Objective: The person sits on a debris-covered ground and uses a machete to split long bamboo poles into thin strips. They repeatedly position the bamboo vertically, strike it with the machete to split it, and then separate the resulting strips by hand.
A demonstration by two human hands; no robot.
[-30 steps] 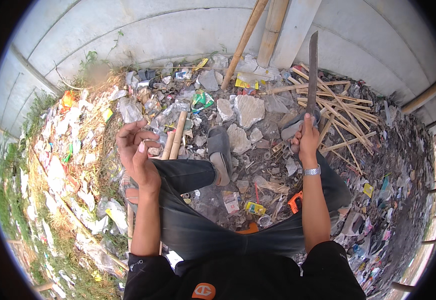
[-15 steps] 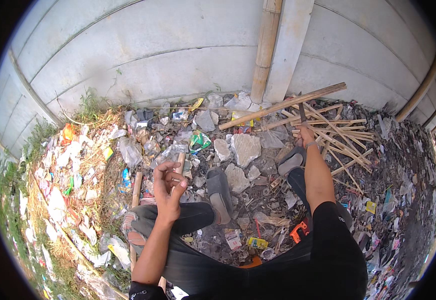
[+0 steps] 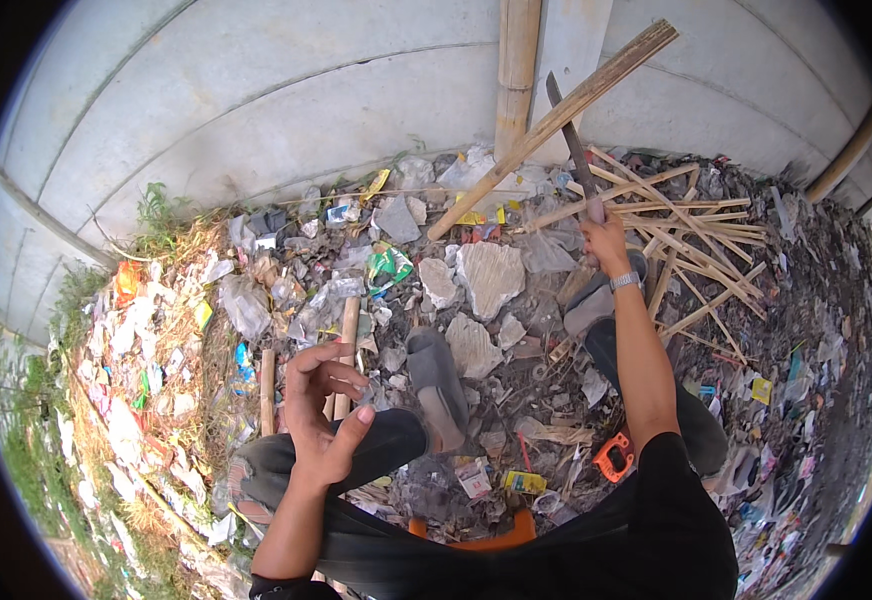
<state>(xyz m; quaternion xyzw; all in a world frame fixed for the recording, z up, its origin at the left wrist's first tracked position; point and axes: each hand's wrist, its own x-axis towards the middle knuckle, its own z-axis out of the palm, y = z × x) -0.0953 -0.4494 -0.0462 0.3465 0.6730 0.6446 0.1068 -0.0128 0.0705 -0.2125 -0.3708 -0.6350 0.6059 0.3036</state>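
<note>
My right hand (image 3: 604,243), with a watch at the wrist, grips a machete (image 3: 576,150); its dark blade points up and away. A long split bamboo piece (image 3: 556,118) slants across the blade, its far end raised before the wall and its near end low by the rubble. Whether blade and bamboo touch I cannot tell. Over my left knee, my left hand (image 3: 324,415) is open, fingers loosely bent and thumb apart, with nothing in it. Behind its fingers stands a bamboo length (image 3: 348,335), and another bamboo length (image 3: 268,390) is just left of it.
Split bamboo strips (image 3: 706,235) lie heaped right of my right hand. Concrete chunks (image 3: 491,278) sit between my feet and the grey wall (image 3: 356,120), where a bamboo post (image 3: 515,80) stands. An orange tool handle (image 3: 613,457) lies by my right leg. Litter covers the ground.
The machete has swung up, its blade now showing against the wall. The slanting bamboo's far end has risen. My right hand has moved slightly up and left; the left stays empty.
</note>
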